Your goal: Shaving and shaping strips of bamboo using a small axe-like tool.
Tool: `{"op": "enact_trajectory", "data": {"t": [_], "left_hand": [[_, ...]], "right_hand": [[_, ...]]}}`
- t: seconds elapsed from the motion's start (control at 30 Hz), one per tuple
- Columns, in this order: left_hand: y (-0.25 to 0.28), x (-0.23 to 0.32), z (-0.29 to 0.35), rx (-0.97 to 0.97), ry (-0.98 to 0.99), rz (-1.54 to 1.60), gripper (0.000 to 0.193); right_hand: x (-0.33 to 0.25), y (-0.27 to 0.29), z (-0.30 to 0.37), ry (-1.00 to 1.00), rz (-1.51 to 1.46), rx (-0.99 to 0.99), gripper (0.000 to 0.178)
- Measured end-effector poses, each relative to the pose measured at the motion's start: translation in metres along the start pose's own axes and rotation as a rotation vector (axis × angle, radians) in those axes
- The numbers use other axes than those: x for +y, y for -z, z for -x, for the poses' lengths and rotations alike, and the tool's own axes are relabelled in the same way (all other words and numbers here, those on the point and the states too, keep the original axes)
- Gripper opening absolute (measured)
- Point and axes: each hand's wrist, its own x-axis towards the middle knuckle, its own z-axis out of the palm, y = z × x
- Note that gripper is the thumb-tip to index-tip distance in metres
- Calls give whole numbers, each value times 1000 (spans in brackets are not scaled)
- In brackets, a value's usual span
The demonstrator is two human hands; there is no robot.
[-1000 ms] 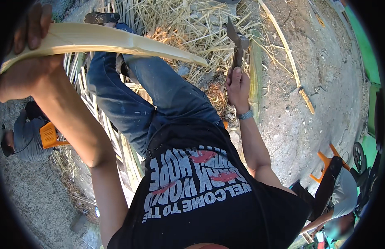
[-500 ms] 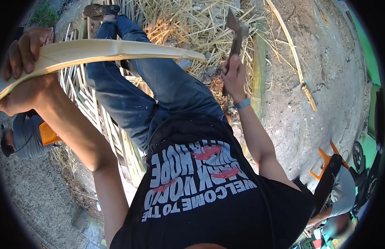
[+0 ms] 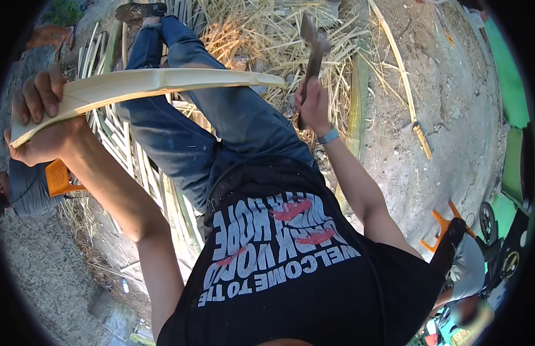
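The ground [image 3: 463, 115] is bare packed dirt, with a heap of dry straw and shavings [image 3: 262, 40] beyond the person's knees and a row of split bamboo strips [image 3: 135, 167] lying beside the left leg. A long pale bamboo slat [image 3: 164, 83] stretches across both blue-jeaned thighs, raised above them; the left hand [image 3: 42, 124] is closed around its near end. The right hand [image 3: 313, 106] grips the handle of a cleaver-like knife [image 3: 312, 43], blade pointing away, just beyond the slat's far tip.

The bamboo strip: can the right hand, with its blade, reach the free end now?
Probably yes: the right hand holds the blade just beside the bamboo strip tip, nothing between.
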Motion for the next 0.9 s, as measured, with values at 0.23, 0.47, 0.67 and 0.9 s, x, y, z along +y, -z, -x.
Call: {"op": "enact_trajectory", "data": {"t": [0.23, 0.47, 0.67, 0.9], "left_hand": [[7, -16, 17, 9, -26, 2, 34], [20, 2, 9, 13, -8, 7, 33], [7, -22, 10, -48, 18, 130, 37], [5, -10, 15, -4, -23, 73, 34]], "right_hand": [[56, 38, -58, -874, 150, 168, 67], [-5, 0, -27, -174, 131, -5, 68], [123, 44, -37, -788, 594, -41, 73], [-6, 10, -36, -393, 244, 69, 56]]}}
